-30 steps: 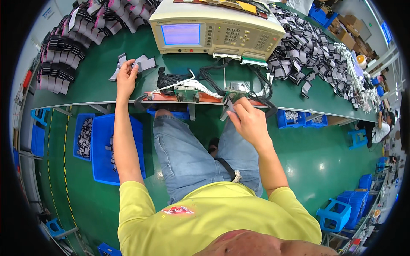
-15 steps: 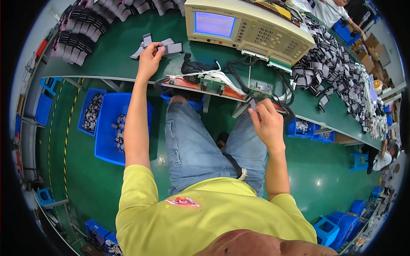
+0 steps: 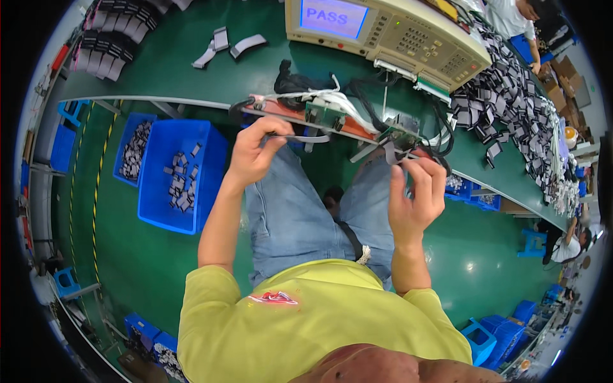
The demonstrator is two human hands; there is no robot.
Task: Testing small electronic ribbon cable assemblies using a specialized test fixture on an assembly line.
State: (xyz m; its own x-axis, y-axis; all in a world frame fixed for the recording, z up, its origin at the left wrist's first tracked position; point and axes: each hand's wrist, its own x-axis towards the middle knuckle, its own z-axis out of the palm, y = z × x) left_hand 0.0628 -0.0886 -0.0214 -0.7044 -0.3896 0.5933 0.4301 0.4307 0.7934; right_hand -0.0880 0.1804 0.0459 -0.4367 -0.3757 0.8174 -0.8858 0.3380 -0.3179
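Left hand [image 3: 255,150] pinches grey ribbon cable [image 3: 300,137] at frame centre; right hand [image 3: 418,191] grips its other end at the test fixture [image 3: 332,118].

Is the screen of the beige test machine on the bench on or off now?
On. The screen of the beige test machine glows blue-violet with lit characters, and a small green light shows beside its buttons.

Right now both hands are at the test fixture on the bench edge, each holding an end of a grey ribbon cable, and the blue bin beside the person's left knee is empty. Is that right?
Not quite. The head view shows the blue bin holds a scatter of small grey parts, so it is not empty. The rest stands: the left hand and right hand are at the test fixture, each holding an end of the grey ribbon cable.
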